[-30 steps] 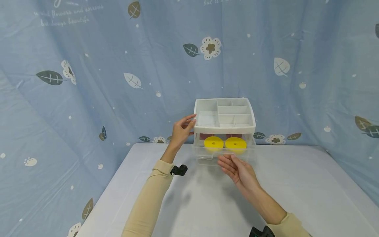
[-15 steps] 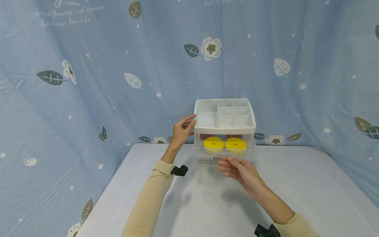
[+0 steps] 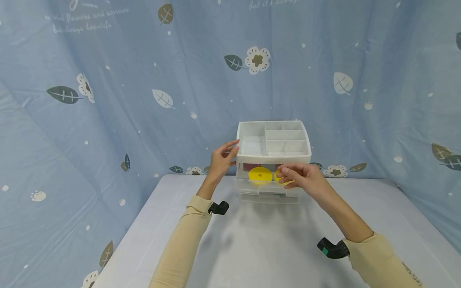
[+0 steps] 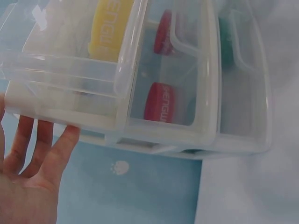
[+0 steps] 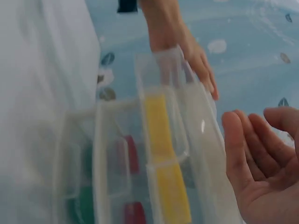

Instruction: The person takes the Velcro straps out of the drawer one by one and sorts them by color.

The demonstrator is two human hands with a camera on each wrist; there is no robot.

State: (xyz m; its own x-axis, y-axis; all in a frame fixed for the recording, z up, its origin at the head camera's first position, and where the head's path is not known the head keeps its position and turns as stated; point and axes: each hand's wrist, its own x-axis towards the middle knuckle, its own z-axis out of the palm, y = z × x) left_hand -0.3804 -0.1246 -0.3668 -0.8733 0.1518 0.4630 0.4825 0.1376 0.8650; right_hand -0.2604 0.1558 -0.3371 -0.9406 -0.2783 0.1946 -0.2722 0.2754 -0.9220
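A small drawer unit [image 3: 273, 159] with clear drawers has a white divided tray on top. Its upper drawer [image 4: 70, 70] stands pulled out. Two yellow discs [image 3: 260, 175] sit in that drawer, the right one partly hidden by my right hand. My left hand [image 3: 221, 161] touches the unit's left side near the top, fingertips against the white edge in the left wrist view. My right hand [image 3: 304, 178] hovers above the upper drawer, at the right disc in the head view. Its fingers are loosely bent, and nothing shows between them in the right wrist view.
Red round pieces [image 4: 160, 102] show in the drawer below, green ones [image 5: 84, 204] in the lowest. The unit stands at the back of a white-covered table [image 3: 252, 248], close to a blue patterned curtain [image 3: 201, 72].
My right hand has risen and moved right, from in front of the drawer handle to above the drawer at the right yellow disc. The left hand has stayed at the unit's side.
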